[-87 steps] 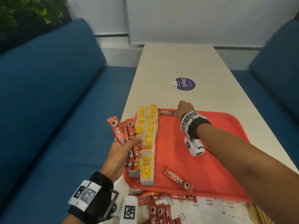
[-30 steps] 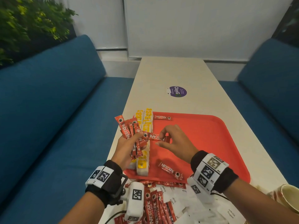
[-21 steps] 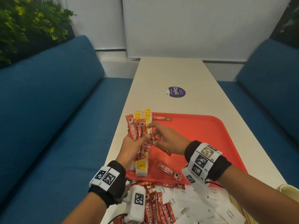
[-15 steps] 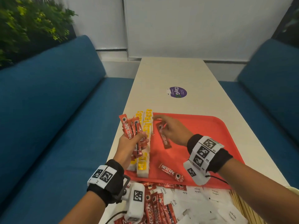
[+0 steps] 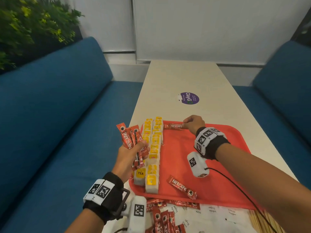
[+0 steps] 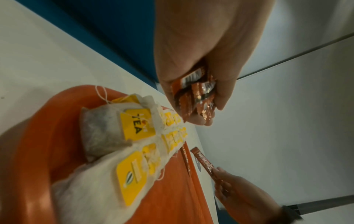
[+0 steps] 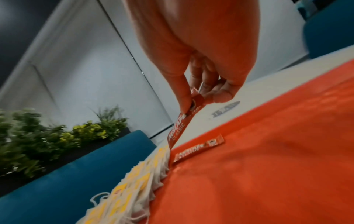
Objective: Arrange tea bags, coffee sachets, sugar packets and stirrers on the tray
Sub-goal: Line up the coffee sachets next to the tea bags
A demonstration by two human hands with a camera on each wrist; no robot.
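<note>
Red tray (image 5: 218,165) on table, tea bags (image 5: 152,153) in two rows, left hand (image 5: 129,157) gripping coffee sachets (image 5: 131,140)

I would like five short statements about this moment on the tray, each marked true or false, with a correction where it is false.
1. The left hand holds a bunch of coffee sachets. True.
2. The right hand is open and holds nothing. False: it pinches one coffee sachet at the far edge of the red tray.
3. The tea bags lie in rows along the tray's left side. True.
4. The sugar packets are already on the tray. False: they lie on the table, near the tray's close edge.
5. No sachet lies on the tray yet. False: a loose sachet lies near its close edge.
</note>
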